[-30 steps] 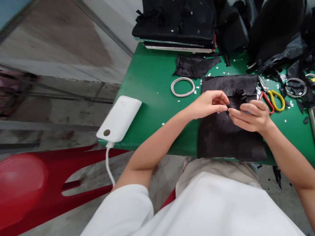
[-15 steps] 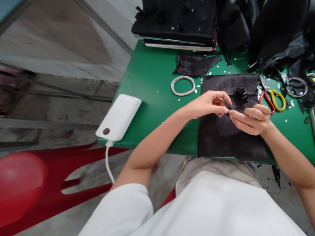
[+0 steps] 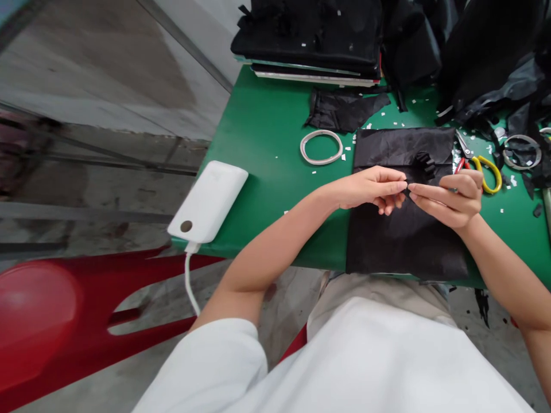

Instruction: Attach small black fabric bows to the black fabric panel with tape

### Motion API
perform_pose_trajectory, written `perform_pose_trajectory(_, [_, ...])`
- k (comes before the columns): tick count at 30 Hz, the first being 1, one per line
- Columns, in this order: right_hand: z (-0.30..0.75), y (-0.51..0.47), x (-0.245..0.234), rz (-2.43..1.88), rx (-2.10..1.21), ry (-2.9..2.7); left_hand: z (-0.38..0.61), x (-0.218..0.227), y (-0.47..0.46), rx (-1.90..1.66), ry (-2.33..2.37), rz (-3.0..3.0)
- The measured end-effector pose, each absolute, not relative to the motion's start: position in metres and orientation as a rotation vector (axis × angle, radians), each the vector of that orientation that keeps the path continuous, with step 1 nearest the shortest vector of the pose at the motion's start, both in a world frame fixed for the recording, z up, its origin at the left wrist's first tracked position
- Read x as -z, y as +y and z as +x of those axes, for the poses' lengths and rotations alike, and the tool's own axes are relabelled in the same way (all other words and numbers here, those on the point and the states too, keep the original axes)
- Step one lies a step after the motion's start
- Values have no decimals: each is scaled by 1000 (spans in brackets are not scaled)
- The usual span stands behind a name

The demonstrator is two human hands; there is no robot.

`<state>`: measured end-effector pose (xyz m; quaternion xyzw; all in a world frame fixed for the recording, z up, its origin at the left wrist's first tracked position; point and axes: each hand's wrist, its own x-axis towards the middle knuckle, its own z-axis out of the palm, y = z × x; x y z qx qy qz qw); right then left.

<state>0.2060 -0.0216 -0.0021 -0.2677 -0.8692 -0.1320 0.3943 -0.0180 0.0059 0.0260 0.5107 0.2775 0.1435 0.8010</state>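
Note:
My left hand [image 3: 373,188] and my right hand [image 3: 454,198] meet fingertip to fingertip above a black fabric piece [image 3: 400,246] that lies flat at the table's near edge. Both hands are closed in a pinch. A tiny dark bit shows between the fingertips, too small to name. Just beyond my hands, a small bunch of black strips [image 3: 425,163] rests on the fabric. Scissors [image 3: 487,173] with red and yellow handles lie right of the fabric, partly hidden behind my right hand.
On the green table [image 3: 267,143] lie a white tape roll [image 3: 321,147], a black scrap [image 3: 344,110] and scattered white bits. A white power bank [image 3: 209,202] with a cable sits at the left edge. Black bags [image 3: 305,34] are piled at the back; a red chair [image 3: 38,321] stands left.
My left thumb and fingers have closed into a tighter pinch. My right hand has shifted slightly right and up, now covering part of the red scissor handle.

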Motion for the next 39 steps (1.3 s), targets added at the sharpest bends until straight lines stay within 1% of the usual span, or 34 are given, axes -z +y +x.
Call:
perform_pose_trajectory(4, [205, -20, 6, -825, 84, -2150, -11, -24, 3, -456, 637, 1112])
perform_pose_trajectory(9, [188, -27, -7, -917, 6, -1862, -7, -26, 0, -483, 768, 1166])
perform_pose_trajectory(11, [184, -29, -12, -953, -174, -1788, -6, -28, -1, -462, 781, 1208])
perform_pose_trajectory(14, [183, -31, -14, -955, -560, -1813, -6, -32, -3, -439, 763, 1255])
perform_pose_trajectory(16, [182, -32, -13, -940, -712, -1843, -6, -33, -2, -438, 751, 1271])
perform_pose_trajectory(22, [179, -33, -12, -975, -861, -1747, -8, -31, 1, -468, 724, 1283])
perform_pose_trajectory(26, [177, -32, -14, -1005, -824, -1716, -10, -27, 2, -559, 691, 1291])
perform_pose_trajectory(34, [178, -33, -14, -1009, -675, -1749, -12, -20, 2, -609, 693, 1396])
perform_pose_trajectory(37, [178, -33, -13, -1031, -565, -1807, -11, -20, 2, -613, 698, 1401])
perform_pose_trajectory(39, [178, -32, -12, -1018, -433, -1869, -11, -20, 1, -615, 711, 1412])
